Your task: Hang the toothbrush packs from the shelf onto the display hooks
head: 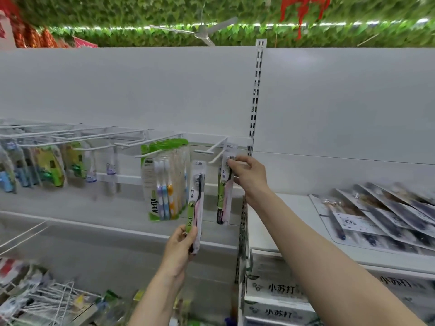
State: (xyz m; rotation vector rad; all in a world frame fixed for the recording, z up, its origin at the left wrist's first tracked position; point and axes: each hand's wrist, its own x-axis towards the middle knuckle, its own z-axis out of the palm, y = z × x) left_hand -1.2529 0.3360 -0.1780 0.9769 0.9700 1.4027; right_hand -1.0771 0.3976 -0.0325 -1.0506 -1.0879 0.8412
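Observation:
My right hand (247, 172) pinches the upper part of a slim white-and-green toothbrush pack (224, 198), whose top sits at a white display hook (219, 155) at the right end of the rail. My left hand (180, 245) grips the lower end of a second, matching toothbrush pack (197, 196) and holds it upright just left of the first. An empty white hook (207, 150) juts out between the two packs. Whether the right pack's hole is over its hook I cannot tell.
A green Allfix multi-brush pack (162, 184) hangs to the left, with more hooks and hanging packs (49, 165) beyond it. Several flat dark toothbrush packs (386, 217) lie on the white shelf at right. A slotted upright (255, 97) divides the bays. White cartons (280, 292) sit below.

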